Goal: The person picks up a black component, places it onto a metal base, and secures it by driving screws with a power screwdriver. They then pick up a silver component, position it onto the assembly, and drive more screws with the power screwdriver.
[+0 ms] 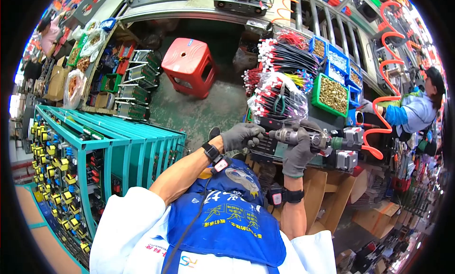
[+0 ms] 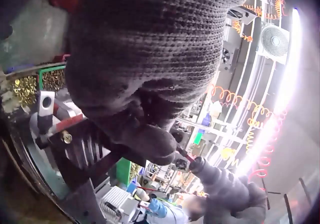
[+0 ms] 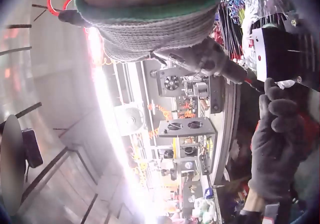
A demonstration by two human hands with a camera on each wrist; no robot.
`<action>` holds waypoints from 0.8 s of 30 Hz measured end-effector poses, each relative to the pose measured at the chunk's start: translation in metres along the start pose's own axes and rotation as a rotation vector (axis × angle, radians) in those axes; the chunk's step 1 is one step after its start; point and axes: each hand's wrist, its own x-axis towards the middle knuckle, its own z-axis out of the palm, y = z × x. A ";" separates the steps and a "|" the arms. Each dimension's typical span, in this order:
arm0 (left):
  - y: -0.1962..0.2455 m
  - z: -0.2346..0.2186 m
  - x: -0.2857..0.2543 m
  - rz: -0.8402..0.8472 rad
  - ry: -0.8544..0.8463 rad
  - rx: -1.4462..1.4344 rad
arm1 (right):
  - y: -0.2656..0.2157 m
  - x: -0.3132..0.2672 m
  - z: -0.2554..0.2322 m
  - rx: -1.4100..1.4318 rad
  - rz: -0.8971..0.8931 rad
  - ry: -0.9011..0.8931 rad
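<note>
A grey-gloved right hand (image 1: 299,151) grips a pneumatic screwdriver (image 1: 283,135) level, its bit toward the left hand. In the right wrist view the screwdriver (image 3: 222,66) ends in a thin bit with a red section. My left hand (image 1: 241,136), also gloved, has curled fingers pinching at the bit's tip; the right wrist view shows those fingertips (image 3: 270,86) right at it. Whatever lies between them is hidden. Below the hands is a dark slotted metal unit (image 1: 265,147), also seen in the left wrist view as ribbed dark metal (image 2: 82,154).
Bundled cables (image 1: 289,56) and a bagged bunch with pliers (image 1: 279,103) lie ahead. A green bin (image 1: 330,95) holds brass parts. An orange coiled hose (image 1: 381,103) hangs at right, near another person (image 1: 422,108). Teal racks (image 1: 118,141) stand left; a red stool (image 1: 187,61) stands ahead.
</note>
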 end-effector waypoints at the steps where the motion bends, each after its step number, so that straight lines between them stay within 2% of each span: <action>1: -0.001 0.003 0.001 -0.003 -0.009 0.016 | -0.001 0.000 -0.003 0.016 -0.005 0.036; 5: -0.003 0.011 0.006 -0.034 -0.053 0.058 | -0.006 -0.002 -0.019 0.050 0.022 0.058; 8: -0.005 0.017 0.009 -0.048 -0.014 0.139 | -0.006 -0.002 -0.026 -0.001 0.012 0.090; 14: -0.008 0.032 0.016 -0.156 -0.023 0.053 | -0.025 -0.007 -0.019 -0.022 -0.081 0.088; 17: -0.008 0.041 0.028 -0.206 -0.051 0.244 | -0.026 -0.009 -0.029 -0.112 -0.129 0.053; 20: -0.003 0.070 0.022 -0.055 0.100 0.839 | -0.021 -0.012 -0.043 -0.187 -0.125 0.040; 21: 0.005 0.082 0.016 -0.045 0.188 0.872 | -0.018 -0.013 -0.048 -0.207 -0.114 0.039; 24: 0.016 0.070 0.012 0.013 0.274 0.806 | 0.005 -0.017 -0.067 -0.387 -0.166 0.053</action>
